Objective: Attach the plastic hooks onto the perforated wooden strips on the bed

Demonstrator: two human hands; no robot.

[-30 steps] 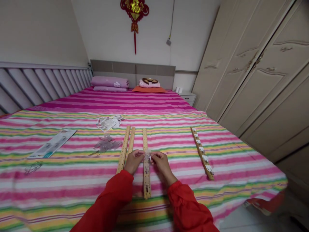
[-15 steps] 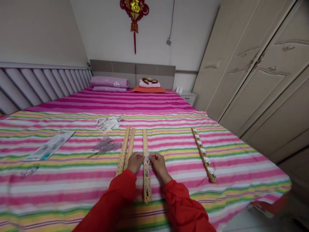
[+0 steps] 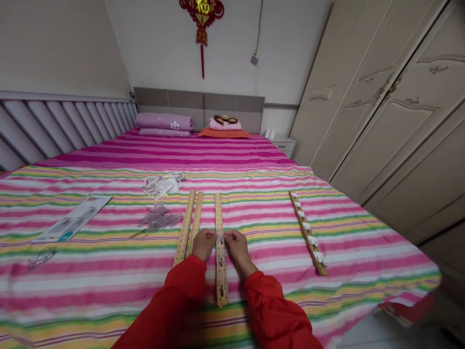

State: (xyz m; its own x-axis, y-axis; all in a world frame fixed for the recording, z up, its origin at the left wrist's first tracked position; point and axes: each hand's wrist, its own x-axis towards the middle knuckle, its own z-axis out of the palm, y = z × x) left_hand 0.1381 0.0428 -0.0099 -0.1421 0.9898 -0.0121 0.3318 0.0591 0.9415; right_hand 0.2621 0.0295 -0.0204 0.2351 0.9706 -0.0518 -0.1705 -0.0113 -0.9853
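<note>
A perforated wooden strip [image 3: 218, 213] lies lengthwise in front of me on the striped bedspread. Small metal hooks on clear pads sit along its near half, among them one hook [image 3: 221, 261] below my hands. My left hand [image 3: 204, 244] and my right hand [image 3: 237, 246] meet over the strip from both sides. Their fingertips pinch the edges of another clear adhesive hook [image 3: 220, 239], which lies on the wood. Fingers cover part of its pad. Just left of my left hand are two more perforated strips, a longer one [image 3: 185, 225] and a narrower one [image 3: 196, 218].
To the right rests a wooden strip with white hooks [image 3: 306, 226]. On the left lie a purple-grey pile of clear hooks [image 3: 160, 217], plastic packets [image 3: 163, 185], a hook card [image 3: 74, 219] and a thin wire loop [image 3: 41, 258]. A wardrobe [image 3: 392, 126] stands beyond the bed's right side.
The clear pad between my fingertips looks flatter against the strip. Both hands stay at nearly the same place, and the view has shifted slightly.
</note>
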